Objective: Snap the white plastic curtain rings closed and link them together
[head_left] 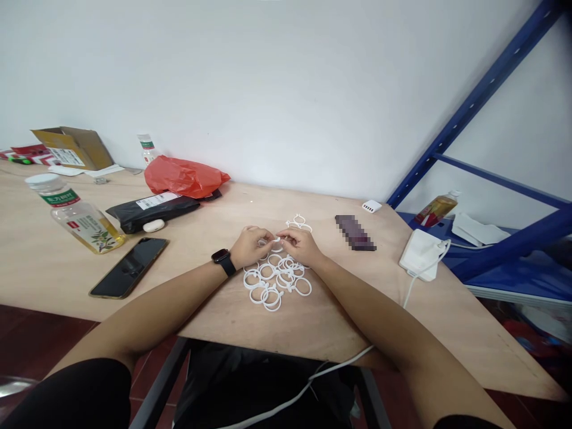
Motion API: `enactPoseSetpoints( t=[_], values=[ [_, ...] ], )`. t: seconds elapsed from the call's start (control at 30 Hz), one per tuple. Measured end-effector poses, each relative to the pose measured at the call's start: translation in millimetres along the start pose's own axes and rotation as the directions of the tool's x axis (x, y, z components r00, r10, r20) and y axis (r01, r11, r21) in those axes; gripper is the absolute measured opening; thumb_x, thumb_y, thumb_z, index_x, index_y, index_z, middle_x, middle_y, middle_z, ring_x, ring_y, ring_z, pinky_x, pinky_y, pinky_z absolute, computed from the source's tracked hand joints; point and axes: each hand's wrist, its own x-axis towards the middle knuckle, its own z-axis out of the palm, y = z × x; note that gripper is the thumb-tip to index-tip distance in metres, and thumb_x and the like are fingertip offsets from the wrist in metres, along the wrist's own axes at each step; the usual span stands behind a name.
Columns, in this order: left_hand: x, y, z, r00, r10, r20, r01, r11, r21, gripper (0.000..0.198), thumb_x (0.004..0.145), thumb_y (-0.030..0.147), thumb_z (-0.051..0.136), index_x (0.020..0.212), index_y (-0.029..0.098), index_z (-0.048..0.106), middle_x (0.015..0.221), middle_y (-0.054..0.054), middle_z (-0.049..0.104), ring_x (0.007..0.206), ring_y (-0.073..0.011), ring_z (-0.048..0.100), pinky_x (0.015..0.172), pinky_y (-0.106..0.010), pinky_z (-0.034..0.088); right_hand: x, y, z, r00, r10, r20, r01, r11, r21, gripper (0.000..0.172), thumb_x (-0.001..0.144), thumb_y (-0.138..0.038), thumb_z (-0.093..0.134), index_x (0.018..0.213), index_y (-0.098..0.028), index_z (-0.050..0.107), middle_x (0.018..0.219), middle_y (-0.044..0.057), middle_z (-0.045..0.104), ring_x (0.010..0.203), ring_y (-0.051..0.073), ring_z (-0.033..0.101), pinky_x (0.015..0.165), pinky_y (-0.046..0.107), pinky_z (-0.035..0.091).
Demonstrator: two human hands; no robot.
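Note:
Both hands meet above a pile of white plastic rings point(267, 272) on the wooden table point(214, 319). My left hand point(251, 245), with a black watch on its wrist, pinches one side of a white ring point(277, 241). Opposite it, the fingertips of my right hand point(302, 245) are closed on the same ring near its small tab. The fingers partly cover this ring, so its fastening cannot be made out. Several loose rings overlap just below the hands, each with a small knob. Beyond my right hand lie a few more white rings point(300, 220).
Left of my arm are a phone point(129, 268), a drink bottle point(78, 214), a white earbud case point(154, 226), a black parcel point(156, 208) and a red bag point(185, 176). To the right lie a blurred dark object point(355, 232), a power strip point(420, 255) with a trailing cable, and a blue rack point(482, 77).

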Motion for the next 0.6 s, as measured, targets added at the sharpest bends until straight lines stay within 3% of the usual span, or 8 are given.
enactPoseSetpoints(
  t=[0.4,0.6],
  values=[
    [0.5,0.2,-0.1,0.999,0.044,-0.009,-0.045,0.999,-0.019,0.016,0.088,0.034,0.064,0.082,0.02,0.068,0.08,-0.001,0.073,0.077,-0.0166,0.066,0.083,-0.034,0.045,-2.7,6.6,4.5,1.0,0.009,0.026,-0.009,1.0,-0.023,0.026,0.078,-0.016,0.059,0.099,-0.018,0.073,0.074,0.001,0.068,0.059,0.011,0.056,0.061,0.024,0.045],
    [0.5,1.1,-0.5,0.996,0.094,-0.01,-0.094,0.995,-0.043,0.019,0.088,0.037,0.064,0.082,0.019,0.068,0.08,-0.002,0.073,0.076,-0.0162,0.066,0.079,-0.032,0.046,-1.9,6.4,4.9,0.998,0.041,0.054,-0.039,0.999,-0.034,0.022,0.079,-0.015,0.056,0.091,-0.018,0.073,0.074,0.001,0.069,0.06,0.011,0.056,0.061,0.022,0.043]
  ],
)
